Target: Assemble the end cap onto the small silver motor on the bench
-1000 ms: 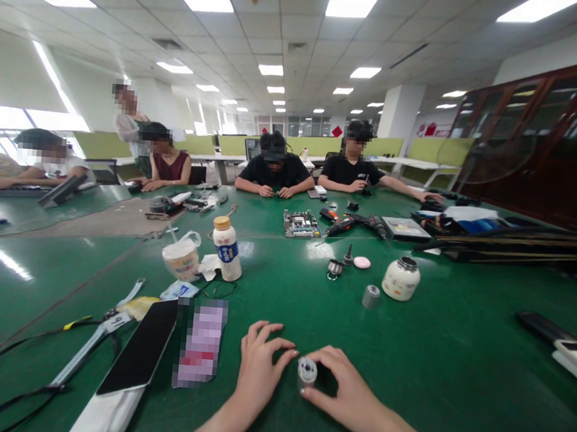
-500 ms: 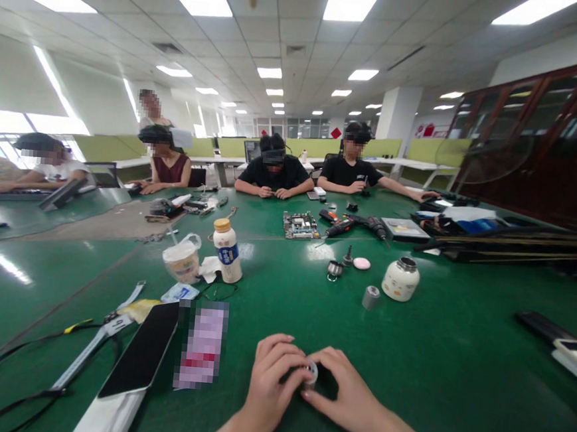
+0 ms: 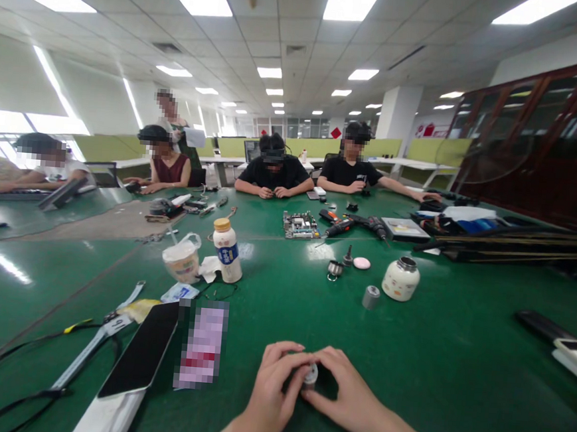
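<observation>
Between my two hands is a small grey metal-looking cylinder (image 3: 310,377) with a pale rim, partly covered by fingers. The thumb and fingers of my left hand (image 3: 277,388) close on its left and upper side. My right hand (image 3: 347,395) pinches it from the right, thumb low and index finger at the top. Farther off stands another grey cylinder (image 3: 371,297), beside a cream vacuum flask (image 3: 400,280) with its mouth uncovered. A pink disc (image 3: 361,264), a dark pointed part (image 3: 348,256) and a metal cup-like part (image 3: 335,269) lie behind them.
On my left lie a dark-screened phone (image 3: 141,347), a purple packet (image 3: 202,345) and a strap (image 3: 90,353). Beyond are a bottle (image 3: 227,254), a drink cup (image 3: 182,261), a circuit board (image 3: 301,225) and power drills (image 3: 347,227). Several people sit across the green table (image 3: 437,361).
My left hand has shifted slightly right and its fingers have turned around the cylinder's top. The right hand has hardly moved. A standing person in the background has moved to the right.
</observation>
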`<state>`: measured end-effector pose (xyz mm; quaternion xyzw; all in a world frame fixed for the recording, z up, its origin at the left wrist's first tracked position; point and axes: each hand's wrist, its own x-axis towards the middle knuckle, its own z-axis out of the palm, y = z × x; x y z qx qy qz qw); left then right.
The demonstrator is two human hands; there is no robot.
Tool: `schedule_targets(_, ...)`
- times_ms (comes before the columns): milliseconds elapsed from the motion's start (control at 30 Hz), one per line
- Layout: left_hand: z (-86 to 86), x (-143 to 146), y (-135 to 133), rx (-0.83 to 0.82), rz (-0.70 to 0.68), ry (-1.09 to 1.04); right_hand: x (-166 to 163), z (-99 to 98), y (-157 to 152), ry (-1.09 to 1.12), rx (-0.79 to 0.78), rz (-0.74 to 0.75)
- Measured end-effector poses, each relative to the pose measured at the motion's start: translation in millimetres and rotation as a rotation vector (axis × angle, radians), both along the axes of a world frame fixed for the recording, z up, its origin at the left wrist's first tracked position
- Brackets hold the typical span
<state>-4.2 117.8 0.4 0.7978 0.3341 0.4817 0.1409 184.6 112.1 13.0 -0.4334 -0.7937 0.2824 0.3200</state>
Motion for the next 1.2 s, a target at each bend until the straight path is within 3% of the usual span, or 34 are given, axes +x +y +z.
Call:
schedule_targets(333, 1.7, 2.5, -5.1, -0.092, -0.038, -0.018, -0.3, -2.9, 0.8, -0.026, 0.003, -0.019)
schedule_targets(500, -1.6, 10.1, -6.5, -0.155, 0.11, -0.193, -0.4, -0.4, -0.1, -0.023, 0.002, 0.003)
schedule_targets(667, 2.2, 4.5, 3.7, -0.027, 0.264, -0.34, 0.2, 3.6, 0.0, -0.026, -0.027, -0.001)
schedule_targets(767, 2.2, -4.7, 16.9, -0.014, 0.368, -0.175, 0.5, 5.5, -0.3, -0.03, -0.037, -0.006)
schedule_targets(933, -5.8, -12.5, 27.4, -0.208, 0.388, 0.138, -0.2, 6.4, -1.7, -0.041, -0.046, -0.006)
schedule_targets(1200, -6.9, -12.8, 27.2, -0.187, 0.325, 0.073, 0.2, 3.6, -0.1, -0.039, -0.037, -0.011)
